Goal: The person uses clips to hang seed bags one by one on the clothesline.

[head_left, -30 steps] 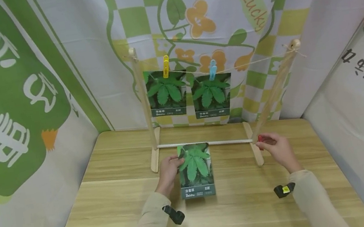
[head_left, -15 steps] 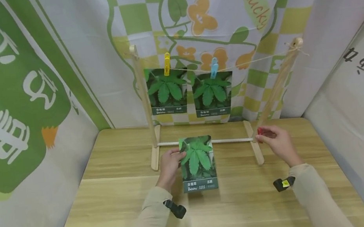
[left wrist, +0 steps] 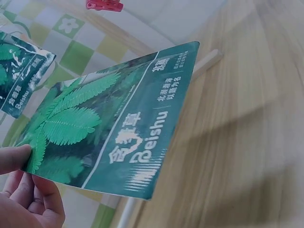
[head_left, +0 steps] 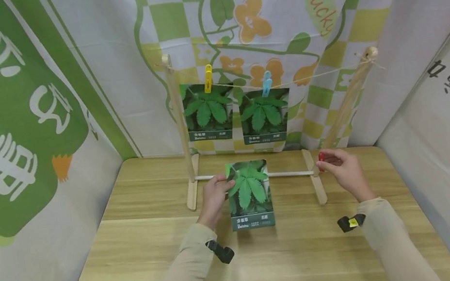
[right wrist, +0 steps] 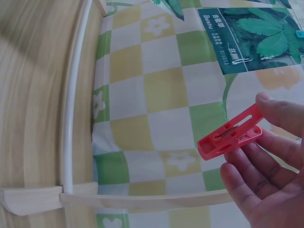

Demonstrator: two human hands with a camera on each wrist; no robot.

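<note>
My left hand (head_left: pixel 215 198) pinches a green seed packet (head_left: pixel 249 195) by its left edge, thumb on the front, in front of the rack's white bar. The left wrist view shows the packet (left wrist: pixel 109 123) tilted, with a fern-like leaf picture. My right hand (head_left: pixel 346 173) holds a red clothespin (right wrist: pixel 232 135) between thumb and fingers, beside the rack's right post. Behind, two matching packets hang from a string: the left packet (head_left: pixel 209 113) under a yellow clothespin (head_left: pixel 208 78), the right packet (head_left: pixel 266 116) under a light blue clothespin (head_left: pixel 266 83).
A wooden rack has a left post (head_left: pixel 180 123), a right post (head_left: pixel 349 101) and a white lower bar (head_left: pixel 289 173). The string (head_left: pixel 320 75) sags between the post tops. A patterned cloth (head_left: pixel 171 21) hangs behind the wooden table (head_left: pixel 136 252).
The left hand has moved the packet up and slightly right. My right hand has risen a little with the red clothespin. The hanging packets stay on the string.
</note>
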